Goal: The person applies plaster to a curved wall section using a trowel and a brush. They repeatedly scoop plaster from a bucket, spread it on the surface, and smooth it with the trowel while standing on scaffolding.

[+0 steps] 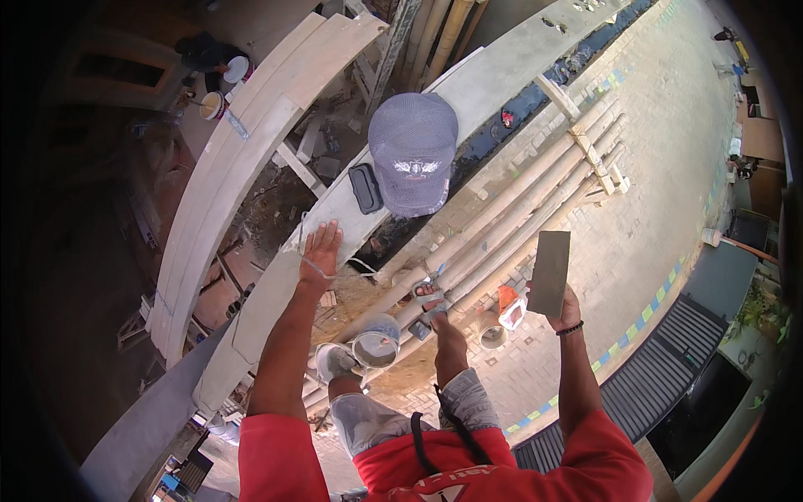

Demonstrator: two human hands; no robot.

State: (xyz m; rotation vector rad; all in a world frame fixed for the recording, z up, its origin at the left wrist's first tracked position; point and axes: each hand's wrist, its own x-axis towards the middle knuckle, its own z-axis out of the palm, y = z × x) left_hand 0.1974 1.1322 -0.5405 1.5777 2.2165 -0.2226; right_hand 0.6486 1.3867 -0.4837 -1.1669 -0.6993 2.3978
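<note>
My left hand (322, 249) lies flat with its fingers stretched out on the grey concrete ledge (280, 289). A thin pale cord (314, 268) loops across by its wrist. Off to the right, my right hand (570, 309) grips a plastering float (549, 274), a flat, rectangular grey-brown board held upright. The hand is partly behind it, so any handle is hidden. Beyond my left hand, a dark case (365, 188) and a grey-blue cap (413, 155) rest on the ledge.
Long bamboo poles (510, 222) lie beside a dark gutter (502, 134). Buckets (375, 348) stand near my legs, with a grey pot (493, 336) and an orange-and-white bag (509, 306) on the paving (652, 167). Curved wooden formwork (226, 151) rises left; a person (205, 54) is beyond it.
</note>
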